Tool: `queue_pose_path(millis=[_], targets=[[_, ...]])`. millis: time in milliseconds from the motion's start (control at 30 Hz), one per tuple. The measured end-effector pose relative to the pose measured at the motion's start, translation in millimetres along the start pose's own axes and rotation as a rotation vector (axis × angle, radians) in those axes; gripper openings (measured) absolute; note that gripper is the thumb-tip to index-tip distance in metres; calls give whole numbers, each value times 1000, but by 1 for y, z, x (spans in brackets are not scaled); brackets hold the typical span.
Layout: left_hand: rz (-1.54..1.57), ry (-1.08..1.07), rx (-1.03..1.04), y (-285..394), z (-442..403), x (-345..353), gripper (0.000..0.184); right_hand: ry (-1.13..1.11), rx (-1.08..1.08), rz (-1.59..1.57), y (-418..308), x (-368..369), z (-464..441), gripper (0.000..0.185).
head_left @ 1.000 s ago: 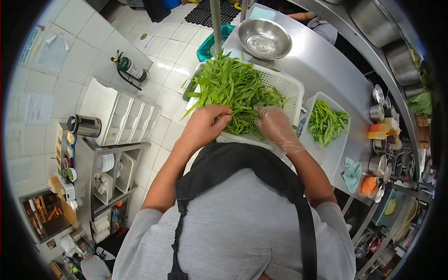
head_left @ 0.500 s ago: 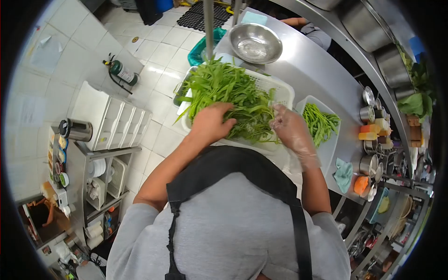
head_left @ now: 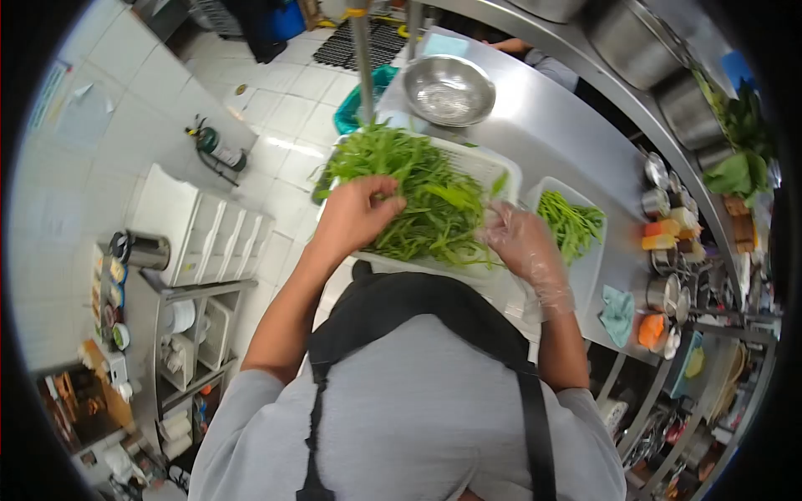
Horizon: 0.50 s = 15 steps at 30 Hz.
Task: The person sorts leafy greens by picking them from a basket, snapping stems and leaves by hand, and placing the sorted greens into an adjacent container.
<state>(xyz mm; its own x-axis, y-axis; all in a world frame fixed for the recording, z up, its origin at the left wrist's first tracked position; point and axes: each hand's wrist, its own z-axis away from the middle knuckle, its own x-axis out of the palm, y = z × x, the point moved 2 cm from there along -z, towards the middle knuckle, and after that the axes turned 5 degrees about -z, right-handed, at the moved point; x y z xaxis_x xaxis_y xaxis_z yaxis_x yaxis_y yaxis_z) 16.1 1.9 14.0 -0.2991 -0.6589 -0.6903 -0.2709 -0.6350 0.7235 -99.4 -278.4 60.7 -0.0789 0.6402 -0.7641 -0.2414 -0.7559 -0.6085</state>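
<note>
A white perforated basket (head_left: 478,160) is heaped with long-leaved leafy greens (head_left: 422,188). My bare left hand (head_left: 361,213) is over the left part of the pile, thumb and fingers curved and apart, with no stem visibly gripped. On the right, my right hand (head_left: 522,238) wears a clear plastic glove. Its fingertips are pinched together at the pile's edge, around a leafy green stem; a leaf shows just above them. Beside that hand, a white tub (head_left: 595,250) holds cut green stems (head_left: 571,224).
A steel bowl (head_left: 449,90) sits on the steel counter (head_left: 543,125) behind the basket. A metal post (head_left: 362,67) rises at the basket's far side. A teal cloth (head_left: 616,313) and sauce bottles (head_left: 660,234) are at right. Another person's arm (head_left: 508,45) shows beyond the counter.
My left hand has shifted left and slightly up over the greens, its fingers lifting. My right hand has moved slightly down at the basket's right side. The whole view has tilted a little.
</note>
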Motion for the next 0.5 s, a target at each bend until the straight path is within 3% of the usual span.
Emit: queue_pose_path(millis=[33,67,167,367,500], targets=[[-7,45,-35,-5,-6,-13,43,-19,-35,257,2,3,1,54],[50,179,34,-16,-9,-22,42,21,-6,251,2,6,1,55],[-31,247,-120,-26,-9,-56,40,-8,-93,41,4,15,-6,57],[-176,115,-166,-50,5,-48,42,7,-439,-94,-51,77,-53,53],[-197,74,-147,-51,19,-29,44,-52,-529,72,-39,119,-91,36]])
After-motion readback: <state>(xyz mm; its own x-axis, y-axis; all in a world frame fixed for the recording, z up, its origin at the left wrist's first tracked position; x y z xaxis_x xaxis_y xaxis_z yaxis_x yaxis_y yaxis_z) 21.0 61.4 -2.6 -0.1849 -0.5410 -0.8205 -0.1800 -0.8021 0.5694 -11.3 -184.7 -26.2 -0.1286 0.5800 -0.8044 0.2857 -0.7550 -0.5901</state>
